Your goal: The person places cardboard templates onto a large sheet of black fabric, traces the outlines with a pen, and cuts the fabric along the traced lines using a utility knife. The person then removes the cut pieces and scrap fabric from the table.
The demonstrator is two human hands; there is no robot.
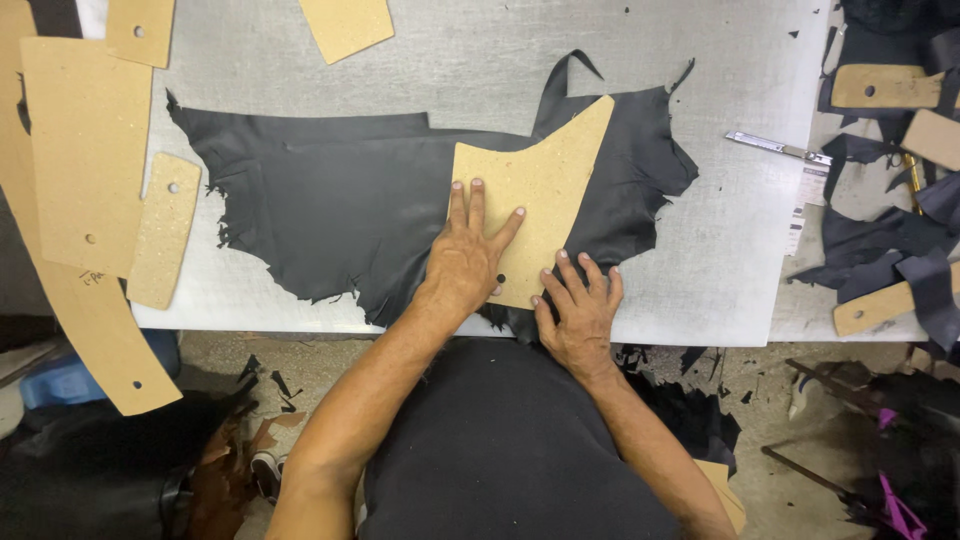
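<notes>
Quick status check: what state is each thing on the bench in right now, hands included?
Left hand: flat, pressing on the template.
Right hand: flat on the leather at the template's lower edge.
Tan template: lying flat on the leather.
Black leather hide: spread out flat, edges ragged.
Utility knife: lying on the cutting mat, untouched.
Cutting mat: flat under the hide.
Spare templates: lying at the left, untouched.

Template (545, 190) lies on hide (340, 200), knife (778, 149) right.

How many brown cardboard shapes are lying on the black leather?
1. The cardboard template lies on the black leather, under the left hand; the right hand is at its lower edge. Other templates lie off it.
</notes>
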